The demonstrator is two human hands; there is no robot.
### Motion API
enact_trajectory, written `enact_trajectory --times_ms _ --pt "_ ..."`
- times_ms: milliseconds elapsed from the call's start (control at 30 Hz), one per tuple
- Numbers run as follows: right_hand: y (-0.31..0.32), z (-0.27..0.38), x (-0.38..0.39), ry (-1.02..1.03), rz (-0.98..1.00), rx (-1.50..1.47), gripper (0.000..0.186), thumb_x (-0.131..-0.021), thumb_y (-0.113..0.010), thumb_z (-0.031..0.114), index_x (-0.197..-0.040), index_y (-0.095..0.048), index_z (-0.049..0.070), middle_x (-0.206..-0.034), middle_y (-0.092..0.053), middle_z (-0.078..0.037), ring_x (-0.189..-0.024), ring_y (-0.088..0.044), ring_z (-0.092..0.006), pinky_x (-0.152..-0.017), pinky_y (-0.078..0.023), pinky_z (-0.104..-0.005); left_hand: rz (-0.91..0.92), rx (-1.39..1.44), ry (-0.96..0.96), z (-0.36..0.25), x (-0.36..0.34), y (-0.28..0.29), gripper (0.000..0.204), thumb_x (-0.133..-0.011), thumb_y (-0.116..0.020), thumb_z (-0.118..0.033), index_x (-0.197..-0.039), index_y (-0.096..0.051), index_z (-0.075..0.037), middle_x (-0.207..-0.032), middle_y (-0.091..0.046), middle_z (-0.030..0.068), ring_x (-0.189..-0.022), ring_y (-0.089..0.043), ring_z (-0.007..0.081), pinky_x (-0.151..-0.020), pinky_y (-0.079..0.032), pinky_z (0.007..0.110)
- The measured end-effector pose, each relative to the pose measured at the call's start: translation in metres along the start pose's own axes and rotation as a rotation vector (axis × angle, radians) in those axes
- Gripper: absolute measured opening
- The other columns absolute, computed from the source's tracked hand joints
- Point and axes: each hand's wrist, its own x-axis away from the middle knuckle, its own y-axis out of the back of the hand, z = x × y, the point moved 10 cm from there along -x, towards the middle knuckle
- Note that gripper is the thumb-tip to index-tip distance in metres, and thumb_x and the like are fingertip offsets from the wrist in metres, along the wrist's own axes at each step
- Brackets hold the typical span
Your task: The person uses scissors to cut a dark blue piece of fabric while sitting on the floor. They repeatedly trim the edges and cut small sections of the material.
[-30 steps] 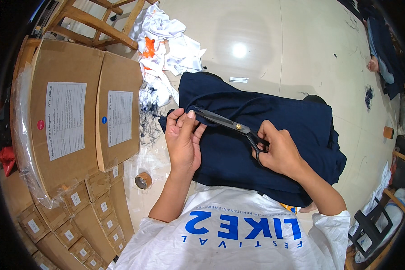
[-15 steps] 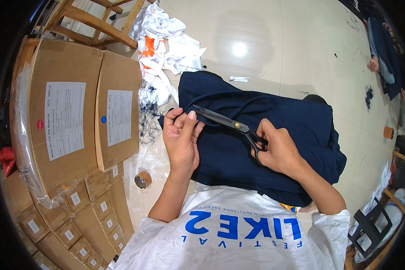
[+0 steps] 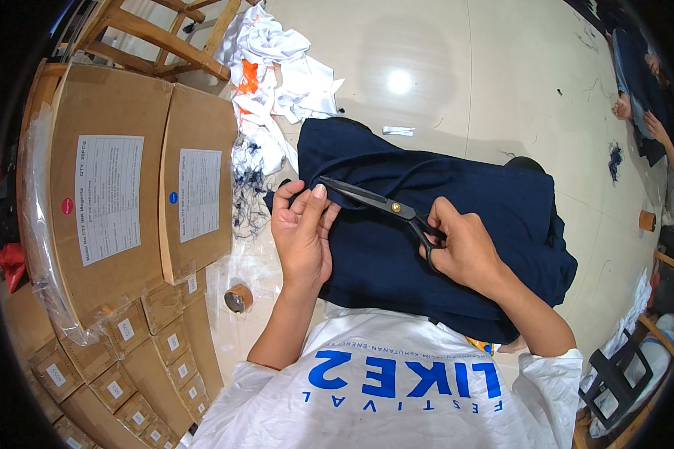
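Observation:
Navy blue cloth (image 3: 442,254) lies spread and folded over my lap. My right hand (image 3: 464,251) grips the black-handled scissors (image 3: 367,196) with its fingers through the loops. Their blades point left, the tips beside my left thumb at the cloth's raised edge. The blades look closed or nearly so. My left hand (image 3: 303,228) pinches the cloth edge between thumb and fingers near those tips. Whether a loose thread is also in the pinch is too small to tell.
Large cardboard boxes (image 3: 108,179) and smaller stacked cartons (image 3: 172,343) stand at left. White cloth scraps (image 3: 269,75) and dark thread clippings (image 3: 251,202) lie beyond them. A tape roll (image 3: 238,298) sits left of me. At far right, another person's hand (image 3: 657,129) is over dark cloth.
My hands and the scissors have hardly moved. At far right, the other person's hand has moved farther up, onto the dark cloth.

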Motion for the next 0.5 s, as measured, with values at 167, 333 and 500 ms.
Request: enact_trajectory --times_ms 167,333,500 --pt "0.0003 -0.0009 0.0008 -0.014 0.0 -0.009 0.028 -0.082 -0.076 0.001 -0.092 -0.05 0.001 -0.068 -0.065 -0.02 -0.06 -0.07 -0.0345 -0.057 -0.051 -0.0382 0.011 -0.01 -0.014 -0.0022 0.0008 -0.0025 0.031 -0.101 -0.066 -0.004 -0.125 -0.048 -0.008 -0.1 -0.073 0.0066 -0.092 -0.073 0.0128 -0.082 -0.064 0.027" --pt "0.0006 0.0009 0.0003 0.005 0.005 0.0 0.028 -0.082 -0.076 0.001 -0.093 -0.05 0.001 -0.07 -0.067 -0.022 -0.063 -0.071 -0.0361 -0.059 -0.051 -0.0383 0.012 -0.028 -0.032 -0.0055 0.002 -0.0042 0.031 -0.101 -0.065 -0.002 -0.128 -0.051 -0.006 -0.097 -0.07 0.0038 -0.087 -0.07 0.0089 -0.079 -0.062 0.023" --pt "-0.0002 0.0002 -0.0007 -0.007 0.027 -0.036 0.03 -0.081 -0.078 0.002 -0.092 -0.051 0.001 -0.07 -0.067 -0.02 -0.063 -0.071 -0.033 -0.058 -0.051 -0.036 0.059 -0.12 -0.006 -0.0068 -0.0001 -0.0078 0.029 -0.099 -0.066 0.004 -0.127 -0.058 0.0 -0.1 -0.062 0.0007 -0.086 -0.062 0.0054 -0.08 -0.054 0.019"
